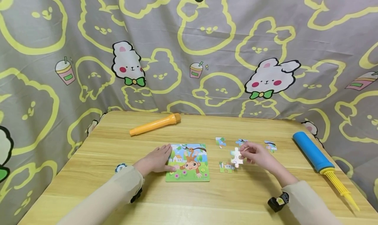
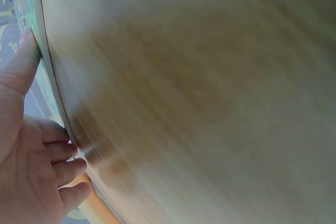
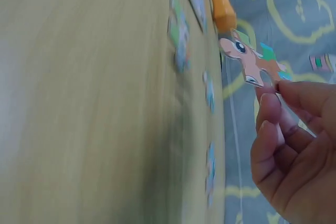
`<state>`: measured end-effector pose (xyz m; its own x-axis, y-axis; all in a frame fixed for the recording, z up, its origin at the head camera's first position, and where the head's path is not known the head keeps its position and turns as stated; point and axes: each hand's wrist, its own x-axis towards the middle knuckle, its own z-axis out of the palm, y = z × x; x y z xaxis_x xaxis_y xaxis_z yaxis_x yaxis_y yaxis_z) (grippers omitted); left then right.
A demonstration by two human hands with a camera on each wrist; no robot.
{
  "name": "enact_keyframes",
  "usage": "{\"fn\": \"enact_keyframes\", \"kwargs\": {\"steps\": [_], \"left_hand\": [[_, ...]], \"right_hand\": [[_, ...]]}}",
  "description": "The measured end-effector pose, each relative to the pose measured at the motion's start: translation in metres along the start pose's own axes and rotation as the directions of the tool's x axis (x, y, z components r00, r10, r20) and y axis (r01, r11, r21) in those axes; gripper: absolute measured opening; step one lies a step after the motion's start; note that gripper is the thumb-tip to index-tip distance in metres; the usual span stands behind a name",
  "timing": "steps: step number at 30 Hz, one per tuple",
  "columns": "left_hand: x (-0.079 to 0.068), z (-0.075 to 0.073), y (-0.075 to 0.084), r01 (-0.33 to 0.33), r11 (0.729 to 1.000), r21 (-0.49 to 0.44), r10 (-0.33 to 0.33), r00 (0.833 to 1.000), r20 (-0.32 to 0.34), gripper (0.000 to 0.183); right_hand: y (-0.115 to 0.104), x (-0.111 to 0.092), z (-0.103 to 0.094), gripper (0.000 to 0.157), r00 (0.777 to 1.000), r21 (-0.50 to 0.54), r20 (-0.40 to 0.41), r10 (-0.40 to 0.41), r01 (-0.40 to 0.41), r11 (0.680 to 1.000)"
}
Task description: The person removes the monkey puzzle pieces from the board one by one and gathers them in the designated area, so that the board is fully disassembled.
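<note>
A square puzzle board [image 1: 193, 153] with a monkey, a house and flowers on it lies flat on the table. My left hand [image 1: 156, 157] rests at its left edge, the thumb [image 2: 26, 59] lying over the board and the fingers fairly straight. To the right of the board, my right hand [image 1: 258, 156] pinches a jigsaw piece [image 1: 237, 157] between thumb and fingertips, raised off the table. In the right wrist view this piece [image 3: 249, 59] shows an eye and orange-brown patches. Below and behind it lie loose jigsaw pieces [image 1: 226, 167], [image 1: 220, 141], with others [image 1: 270, 145] farther right.
An orange tube-like stick [image 1: 153, 125] lies at the back left of the wooden table [image 1: 118, 198]. A blue and yellow hand pump [image 1: 313, 152] lies along the right side. Beside the left forearm is a round blue and white disc [image 1: 120, 167]. A patterned curtain [image 1: 165, 28] hangs behind.
</note>
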<state>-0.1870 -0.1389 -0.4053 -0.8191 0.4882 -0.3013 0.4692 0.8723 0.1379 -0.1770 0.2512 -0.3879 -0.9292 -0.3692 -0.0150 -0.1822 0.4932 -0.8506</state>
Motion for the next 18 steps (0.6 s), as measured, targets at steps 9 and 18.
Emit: {"fn": "enact_keyframes", "kwargs": {"steps": [9, 18], "left_hand": [[0.001, 0.001, 0.000, 0.003, 1.000, -0.013, -0.003, 1.000, -0.003, 0.090], [0.000, 0.000, 0.001, 0.002, 1.000, -0.016, -0.002, 1.000, -0.002, 0.090]], "right_hand": [[0.030, -0.019, -0.018, 0.015, 0.998, 0.024, 0.014, 0.064, -0.065, 0.998], [0.043, -0.022, -0.020, 0.010, 0.989, -0.054, -0.011, 0.149, -0.149, 0.987]]}}
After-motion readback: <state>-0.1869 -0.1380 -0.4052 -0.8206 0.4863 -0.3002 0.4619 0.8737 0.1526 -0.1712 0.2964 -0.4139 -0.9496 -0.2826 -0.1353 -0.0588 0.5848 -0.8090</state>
